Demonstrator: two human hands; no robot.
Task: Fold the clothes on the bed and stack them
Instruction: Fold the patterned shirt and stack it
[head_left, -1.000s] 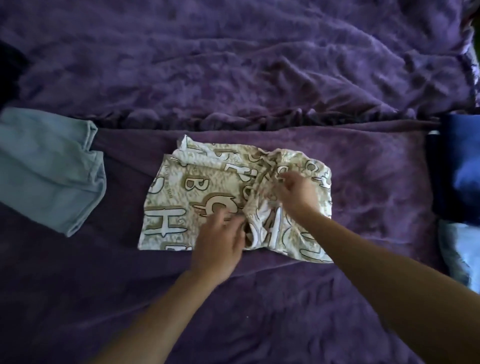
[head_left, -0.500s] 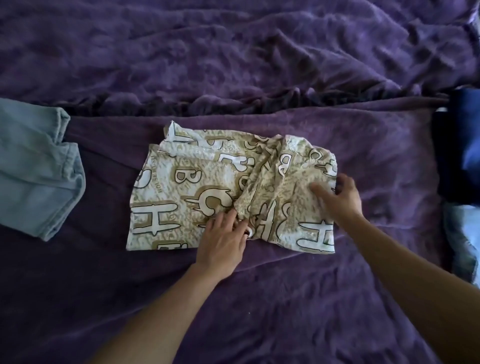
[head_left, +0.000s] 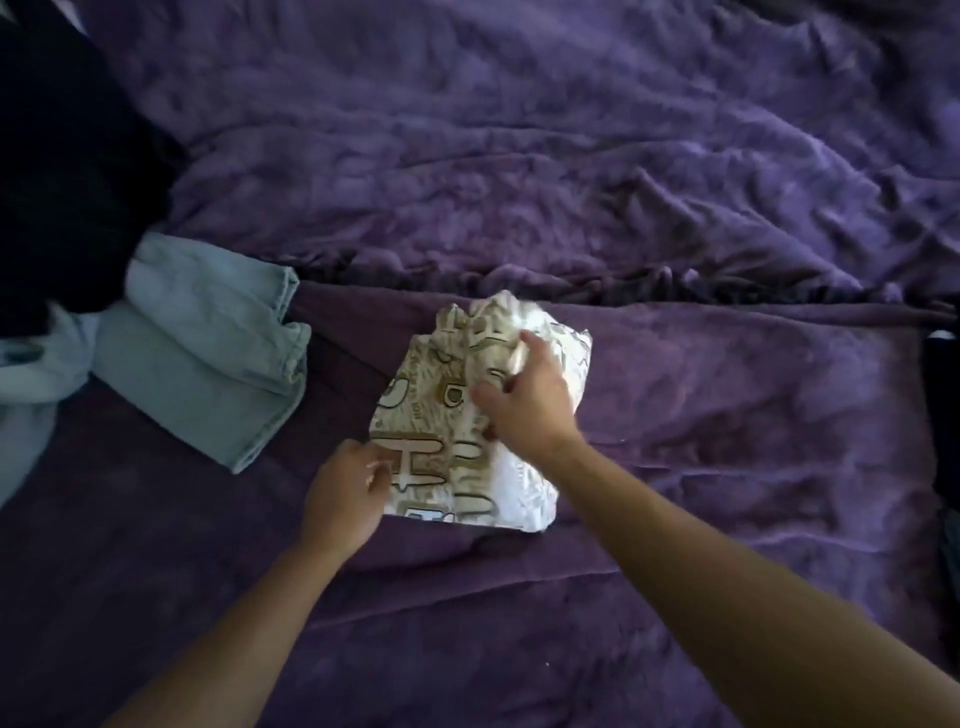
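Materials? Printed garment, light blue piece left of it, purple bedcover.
Printed garment: thin matte cloth, probably cotton; it creases softly. Light blue piece: likely denim, faded, with stitched hems. Purple bedcover: plush fleece or velour; fuzzy nap, soft sheen.

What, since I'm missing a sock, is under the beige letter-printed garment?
Purple fleece blanket shows around the folded beige letter-printed garment, right hand on top, left hand at its edge; anything beneath is covered.

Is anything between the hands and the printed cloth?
Nothing visible. The right hand rests on the printed cloth; the left hand touches its near left edge. The blue jeans lie apart, to the left.
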